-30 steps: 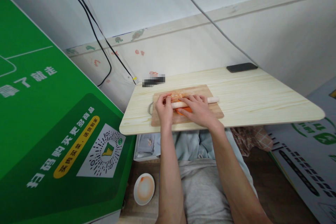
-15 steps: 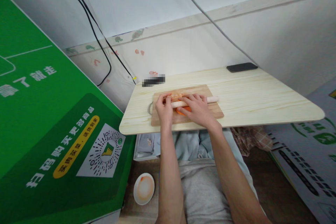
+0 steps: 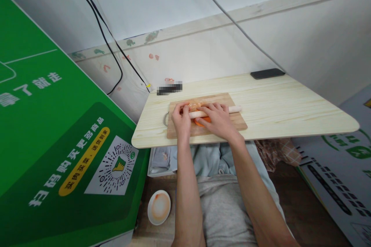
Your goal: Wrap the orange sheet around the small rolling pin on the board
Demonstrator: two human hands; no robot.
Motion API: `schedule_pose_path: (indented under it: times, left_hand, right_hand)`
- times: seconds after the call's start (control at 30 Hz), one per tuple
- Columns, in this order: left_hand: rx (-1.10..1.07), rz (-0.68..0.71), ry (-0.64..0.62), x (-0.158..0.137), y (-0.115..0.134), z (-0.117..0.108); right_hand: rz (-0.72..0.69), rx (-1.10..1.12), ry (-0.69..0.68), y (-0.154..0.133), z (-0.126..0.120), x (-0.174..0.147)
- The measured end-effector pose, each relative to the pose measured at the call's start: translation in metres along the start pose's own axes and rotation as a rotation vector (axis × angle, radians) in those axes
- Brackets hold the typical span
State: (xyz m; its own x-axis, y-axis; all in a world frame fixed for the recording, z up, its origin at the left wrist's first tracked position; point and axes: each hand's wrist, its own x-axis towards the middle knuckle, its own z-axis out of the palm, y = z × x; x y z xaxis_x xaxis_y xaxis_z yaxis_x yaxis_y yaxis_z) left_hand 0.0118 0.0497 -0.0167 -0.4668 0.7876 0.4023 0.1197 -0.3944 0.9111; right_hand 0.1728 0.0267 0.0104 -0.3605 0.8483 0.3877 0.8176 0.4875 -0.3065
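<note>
Head view: both hands lie palm-down on a pale wooden rolling pin (image 3: 216, 111), fingers flattened and pressing rather than curled round it. The left hand (image 3: 181, 119) covers the pin's left end; the right hand (image 3: 218, 119) bears on its middle, and the free right end sticks out past the knuckles. Under the pin sits a lump of orange dough (image 3: 199, 121), showing just below the right fingers, with a paler, speckled patch of it beyond the fingertips. All this rests on a wooden cutting board (image 3: 237, 120) with a metal loop at its left edge.

Against the pictures a second and half a second ago, the pin has crept slightly away from the body and the visible orange strip below it has narrowed a little; the hands hold the same flat press. That reads as a slow forward roll over the dough, which looks only partly flattened.

The board lies on a light wooden table (image 3: 290, 112). A dark phone (image 3: 267, 73) lies at the far edge, well apart. Below, on the floor, a small white dish (image 3: 159, 207) has an orange smear.
</note>
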Motion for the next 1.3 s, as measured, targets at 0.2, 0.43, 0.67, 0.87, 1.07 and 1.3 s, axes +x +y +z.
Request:
schedule_pose_path:
  times: [0.2, 0.43, 0.67, 0.87, 1.07, 1.3]
  left_hand:
    - [0.003, -0.002, -0.001, 0.0006, -0.0002, 0.0003]
    - [0.013, 0.002, -0.005, 0.0006, -0.0009, 0.0001]
    - [0.006, 0.016, -0.008, 0.0004, -0.0018, -0.0006]
    - [0.015, 0.002, -0.002, 0.0006, -0.0016, -0.0004]
    - [0.022, 0.008, -0.003, 0.0009, -0.0004, -0.0007]
    - [0.033, -0.014, -0.006, 0.0006, -0.0006, -0.0007]
  right_hand:
    - [-0.004, 0.004, 0.019, 0.0011, 0.0024, 0.0001]
    - [0.001, 0.003, 0.019, 0.0007, 0.0030, 0.0005]
    - [-0.005, -0.003, 0.033, 0.0000, 0.0025, 0.0009]
    - [0.010, -0.012, 0.017, -0.0026, 0.0009, 0.0018]
    - [0.016, 0.007, 0.014, -0.0029, -0.0003, 0.0011]
    - [-0.005, 0.001, 0.036, -0.0013, 0.0012, 0.0008]
